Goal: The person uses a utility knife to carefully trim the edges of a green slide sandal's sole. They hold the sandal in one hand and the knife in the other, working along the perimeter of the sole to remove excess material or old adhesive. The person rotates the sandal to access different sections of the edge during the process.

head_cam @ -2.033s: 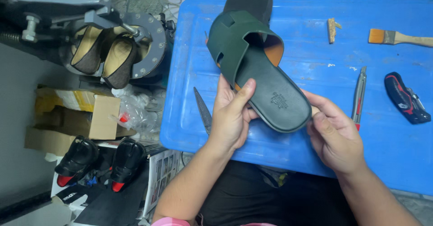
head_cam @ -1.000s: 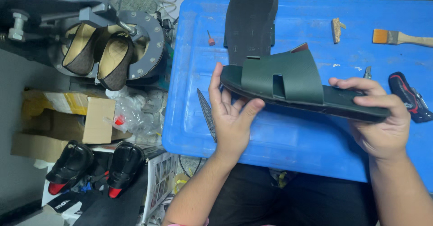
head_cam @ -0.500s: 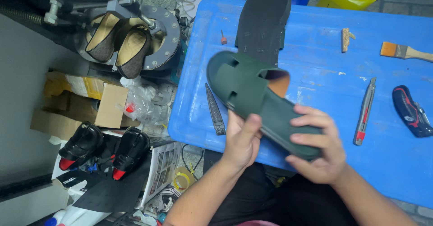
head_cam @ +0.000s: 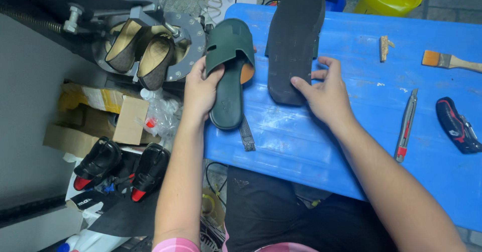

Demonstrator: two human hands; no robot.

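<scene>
My left hand (head_cam: 200, 92) grips a dark green slide sandal (head_cam: 228, 71) by its left side, holding it at the left edge of the blue table (head_cam: 351, 131), toe strap pointing away from me. A second sandal (head_cam: 293, 41) lies sole up on the table just to the right. My right hand (head_cam: 326, 93) rests on the near end of that upturned sandal, fingers spread over its heel. A metal file (head_cam: 246, 134) pokes out from under the green sandal's heel.
A utility knife (head_cam: 405, 126), a black and red tool (head_cam: 456, 126), a paintbrush (head_cam: 449, 61) and a small wood scrap (head_cam: 384, 47) lie on the table's right side. Left of the table stand a shoe press holding two tan shoes (head_cam: 140, 56), cardboard boxes (head_cam: 100, 116) and black shoes (head_cam: 120, 166) on the floor.
The green sandal, held in both hands before, has been carried to the left by my left hand alone. My right hand has let go and moved onto the upturned sandal.
</scene>
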